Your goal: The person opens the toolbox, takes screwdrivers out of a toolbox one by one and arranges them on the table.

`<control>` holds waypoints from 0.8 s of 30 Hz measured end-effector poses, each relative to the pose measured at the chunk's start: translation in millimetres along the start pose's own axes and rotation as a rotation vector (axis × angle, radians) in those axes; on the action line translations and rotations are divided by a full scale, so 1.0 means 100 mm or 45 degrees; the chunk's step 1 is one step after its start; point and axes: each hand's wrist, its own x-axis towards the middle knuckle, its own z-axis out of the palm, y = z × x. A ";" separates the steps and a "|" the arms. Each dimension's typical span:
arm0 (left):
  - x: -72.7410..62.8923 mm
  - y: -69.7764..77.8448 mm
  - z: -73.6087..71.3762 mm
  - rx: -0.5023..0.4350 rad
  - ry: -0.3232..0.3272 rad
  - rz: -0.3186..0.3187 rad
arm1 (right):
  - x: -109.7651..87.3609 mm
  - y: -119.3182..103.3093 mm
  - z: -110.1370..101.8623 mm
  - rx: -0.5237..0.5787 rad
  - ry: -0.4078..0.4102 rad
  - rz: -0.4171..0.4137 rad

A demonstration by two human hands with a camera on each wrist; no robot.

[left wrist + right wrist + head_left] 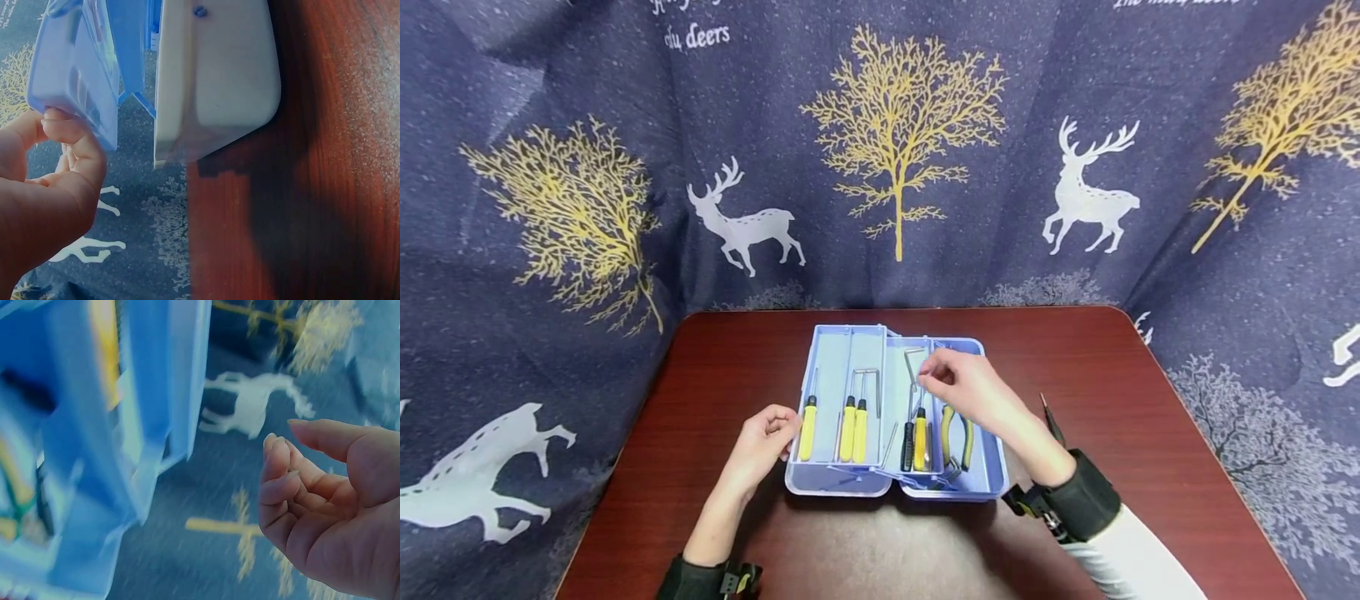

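Observation:
A light blue toolbox (992, 467) stands unfolded on the table, its trays spread sideways. My left hand (767, 437) pinches the outer edge of the left tray (827, 350); in the left wrist view, thumb and fingers meet at the tray's rim (69, 81). Yellow-handled screwdrivers (848, 433) and a hex key (877, 392) lie in that tray. Over the right-hand tray hovers my right hand (966, 383), fingers loosely bent, with a gap between thumb and fingertips and nothing held. Below it are another hex key (912, 367), a yellow screwdriver (920, 442) and yellow-handled pliers (967, 442).
A dark, pointed tool (1051, 417) shows beside the right forearm, partly hidden by it. The reddish-brown table (730, 358) extends around the box. Behind it hangs a dark blue cloth (865, 283) printed with deer and trees.

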 end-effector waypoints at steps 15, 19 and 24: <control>-0.01 -0.01 0.00 -0.026 0.004 -0.016 | 0.56 -0.67 0.75 -0.091 -0.420 -0.237; -0.02 0.01 0.00 -0.040 0.000 -0.026 | 0.60 -0.77 0.90 -0.163 -0.497 -0.251; -0.02 0.01 -0.02 -0.031 0.006 -0.026 | 0.64 -0.84 1.04 -0.232 -0.545 -0.316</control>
